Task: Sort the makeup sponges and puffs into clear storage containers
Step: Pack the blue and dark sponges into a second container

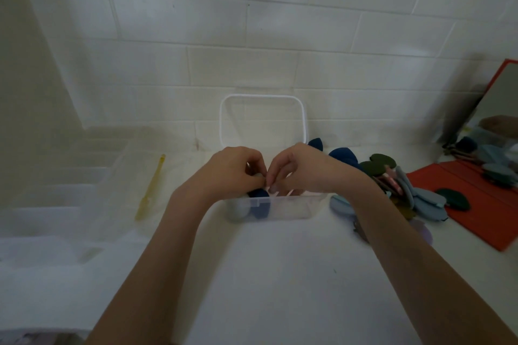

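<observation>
From my feed, both arms reach forward over the white table (pixel 280 274) to a clear container (pixel 280 209) at the middle. The left hand (pixel 235 171) and right hand (pixel 297 168) meet above it, fingers curled and pinching at something small between them, can't tell what exactly. Inside the container I see a dark blue sponge (pixel 259 199) and a pale one (pixel 238 210). Just right of it sits a pile of puffs (pixel 414 193), blue-grey and dark green, partly on a red mat (pixel 476 221). A yellow stick (pixel 150 187) lies off left. The clear lid (pixel 262 120) leans against the brick wall (pixel 252 36) behind.
</observation>
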Available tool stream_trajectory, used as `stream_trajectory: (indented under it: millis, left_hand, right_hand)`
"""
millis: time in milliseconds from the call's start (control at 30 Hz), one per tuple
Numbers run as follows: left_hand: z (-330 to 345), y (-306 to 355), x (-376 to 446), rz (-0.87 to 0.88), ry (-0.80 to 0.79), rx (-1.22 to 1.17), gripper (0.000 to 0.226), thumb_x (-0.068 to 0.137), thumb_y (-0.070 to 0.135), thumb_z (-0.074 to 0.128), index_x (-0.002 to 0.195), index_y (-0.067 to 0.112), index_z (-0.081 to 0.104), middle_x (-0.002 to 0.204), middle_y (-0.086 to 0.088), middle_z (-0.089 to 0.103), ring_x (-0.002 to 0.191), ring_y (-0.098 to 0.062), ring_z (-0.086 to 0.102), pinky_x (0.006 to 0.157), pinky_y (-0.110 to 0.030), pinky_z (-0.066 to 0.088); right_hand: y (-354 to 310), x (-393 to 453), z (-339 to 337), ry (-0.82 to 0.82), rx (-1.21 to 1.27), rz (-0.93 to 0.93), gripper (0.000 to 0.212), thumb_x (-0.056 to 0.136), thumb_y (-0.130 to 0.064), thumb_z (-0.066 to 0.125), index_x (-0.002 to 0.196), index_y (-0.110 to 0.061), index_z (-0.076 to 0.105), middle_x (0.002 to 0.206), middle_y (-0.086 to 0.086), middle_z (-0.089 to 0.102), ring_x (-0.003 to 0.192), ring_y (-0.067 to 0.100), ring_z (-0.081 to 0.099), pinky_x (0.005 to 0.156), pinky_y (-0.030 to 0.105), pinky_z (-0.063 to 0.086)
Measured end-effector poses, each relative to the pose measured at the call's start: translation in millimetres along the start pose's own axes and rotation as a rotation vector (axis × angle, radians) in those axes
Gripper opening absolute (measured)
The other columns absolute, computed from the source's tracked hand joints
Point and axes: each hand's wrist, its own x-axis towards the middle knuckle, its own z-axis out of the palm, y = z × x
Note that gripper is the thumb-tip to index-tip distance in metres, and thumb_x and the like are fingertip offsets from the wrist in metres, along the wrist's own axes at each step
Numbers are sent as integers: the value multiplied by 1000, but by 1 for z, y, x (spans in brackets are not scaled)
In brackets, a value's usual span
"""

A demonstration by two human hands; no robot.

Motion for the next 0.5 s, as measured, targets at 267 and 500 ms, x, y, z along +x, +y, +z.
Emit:
stream_trajectory:
  millis: [267, 500]
  left_hand:
    - [2, -1, 1, 16, 8, 37, 17, 71, 33, 76, 79, 24, 63, 80, 11, 61, 72, -8, 57, 69, -24, 47]
    - [3, -2, 1, -10, 59, 15, 13, 75, 27, 72, 76, 23, 60, 79, 12, 59, 72, -6, 58, 66, -23, 49]
  right_hand:
    - [1, -2, -5, -26, -144, 72, 12, 83, -9, 69, 95, -10, 71, 85, 6, 72, 72, 15, 66, 67, 25, 57]
    - [0, 1, 2, -83, -329, 119, 29, 85, -25, 69, 113, -26, 64, 96, 4, 71, 65, 7, 65, 64, 22, 52]
